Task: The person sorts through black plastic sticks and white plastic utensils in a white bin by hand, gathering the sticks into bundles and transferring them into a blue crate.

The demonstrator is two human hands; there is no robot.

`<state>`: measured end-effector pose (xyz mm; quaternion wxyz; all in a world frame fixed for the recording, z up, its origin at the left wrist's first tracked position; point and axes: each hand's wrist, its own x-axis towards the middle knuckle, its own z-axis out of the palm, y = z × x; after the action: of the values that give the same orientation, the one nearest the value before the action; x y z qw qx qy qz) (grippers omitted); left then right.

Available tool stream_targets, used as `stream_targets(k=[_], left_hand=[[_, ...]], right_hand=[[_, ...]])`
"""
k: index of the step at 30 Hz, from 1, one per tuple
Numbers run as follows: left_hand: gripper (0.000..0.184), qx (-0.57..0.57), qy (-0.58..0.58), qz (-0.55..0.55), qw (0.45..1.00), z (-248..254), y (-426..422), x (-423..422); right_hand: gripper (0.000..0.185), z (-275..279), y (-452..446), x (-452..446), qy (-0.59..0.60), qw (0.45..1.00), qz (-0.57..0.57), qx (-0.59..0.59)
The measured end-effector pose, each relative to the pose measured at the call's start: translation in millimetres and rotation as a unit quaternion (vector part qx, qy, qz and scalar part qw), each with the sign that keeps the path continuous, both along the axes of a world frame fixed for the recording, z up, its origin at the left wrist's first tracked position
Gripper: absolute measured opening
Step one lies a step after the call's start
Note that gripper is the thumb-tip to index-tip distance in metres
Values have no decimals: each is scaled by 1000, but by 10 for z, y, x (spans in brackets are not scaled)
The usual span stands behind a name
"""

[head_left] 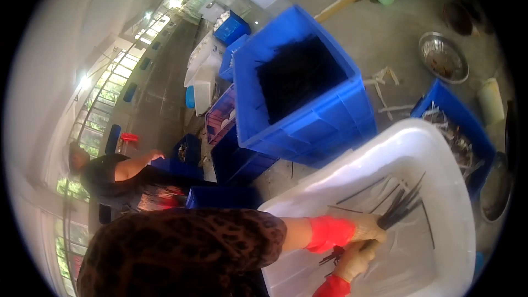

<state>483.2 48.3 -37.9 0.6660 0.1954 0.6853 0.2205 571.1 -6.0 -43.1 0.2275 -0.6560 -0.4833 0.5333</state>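
Observation:
My left hand (367, 227), in a pale glove with a red cuff, is closed around a bundle of thin dark strips (400, 209). The strips fan out beyond its fingers toward the upper right. Just below it, my right hand (356, 260), gloved the same way, is closed on the bundle's lower part, with short dark ends (333, 256) poking out beside it. Both hands are over a large white tub (440, 154). Several loose dark strips (360, 191) lie on the tub's floor and against its wall.
Beyond the tub stands a big blue crate (313, 132) holding a dark mass (300, 74). A blue bin with scraps (456, 126) and a metal basin (443, 58) are at the right. Another person (118, 179) is at the left, near more blue crates (220, 197).

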Motion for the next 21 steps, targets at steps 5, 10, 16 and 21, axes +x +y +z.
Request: stream_targets(k=[5, 10, 16, 21], left_hand=[[19, 13, -51, 78, 996, 843, 136, -444], [16, 36, -99, 188, 976, 1307, -289, -700], [18, 38, -303, 330, 893, 1576, -549, -707], [23, 122, -398, 186, 890, 2223, -832, -832]], right_hand=[[47, 981, -226, -256, -156, 980, 68, 99], [27, 1581, -648, -436, 17, 989, 10, 150], [28, 1959, -698, -702, -26, 975, -15, 220], [28, 2481, -805, -917, -71, 948, -44, 306]])
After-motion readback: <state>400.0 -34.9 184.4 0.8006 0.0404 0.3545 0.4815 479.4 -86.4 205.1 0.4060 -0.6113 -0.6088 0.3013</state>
